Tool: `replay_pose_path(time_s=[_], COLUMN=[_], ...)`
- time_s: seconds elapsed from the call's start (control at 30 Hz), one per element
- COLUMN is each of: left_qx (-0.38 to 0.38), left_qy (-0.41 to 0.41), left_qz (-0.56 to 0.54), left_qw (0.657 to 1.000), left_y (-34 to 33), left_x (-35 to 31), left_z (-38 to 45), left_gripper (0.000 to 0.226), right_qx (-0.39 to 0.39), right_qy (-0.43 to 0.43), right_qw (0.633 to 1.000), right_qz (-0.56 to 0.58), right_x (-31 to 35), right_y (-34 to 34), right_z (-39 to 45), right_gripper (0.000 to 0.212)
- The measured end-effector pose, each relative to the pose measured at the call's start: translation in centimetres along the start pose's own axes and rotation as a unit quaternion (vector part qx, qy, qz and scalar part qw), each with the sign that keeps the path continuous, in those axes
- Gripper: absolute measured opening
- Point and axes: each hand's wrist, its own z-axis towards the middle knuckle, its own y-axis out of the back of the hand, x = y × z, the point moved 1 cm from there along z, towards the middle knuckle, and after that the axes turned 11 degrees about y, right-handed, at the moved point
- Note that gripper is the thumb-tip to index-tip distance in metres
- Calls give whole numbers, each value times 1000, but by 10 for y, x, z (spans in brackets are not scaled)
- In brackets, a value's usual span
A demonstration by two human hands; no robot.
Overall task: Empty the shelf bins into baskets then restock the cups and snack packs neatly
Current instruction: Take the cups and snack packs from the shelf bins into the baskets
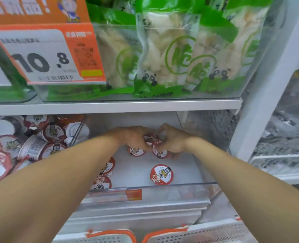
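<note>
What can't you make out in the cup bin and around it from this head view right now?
- Cups between the left hand and right hand: fingers hide how many.
- Cups under the left forearm: partly covered.
- Price tag: small print blurred.
- Baskets: cut off by the bottom edge, contents unseen.
- Right-hand shelf: too blurred to identify.

Head cam, close, looks fwd/down into shelf bin (204, 185).
</note>
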Motion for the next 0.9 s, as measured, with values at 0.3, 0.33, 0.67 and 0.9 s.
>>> replay_pose_path(time_s=[0.3,0.33,0.67,0.9], left_qx=[-29,-33,-121,-172], left_qy=[14,14,20,-8], left_qz=[-107,-116,-196,-216], left_qw=[994,993,973,961], left_y=[-7,-8,-6,7], left_x=[6,5,14,19], left_z=[-49,-58,-124,-173], left_gripper=[60,59,53,58], right_qx=[94,106,48,-94], right_qy=[-13,-21,-2,3], right_qw=[993,991,982,968], right_qz=[77,73,181,233], right_x=[-6,-5,11,22], right_y=[3,-4,-45,-34], right_z=[-60,-59,-55,-65], right_gripper=[44,48,38,61])
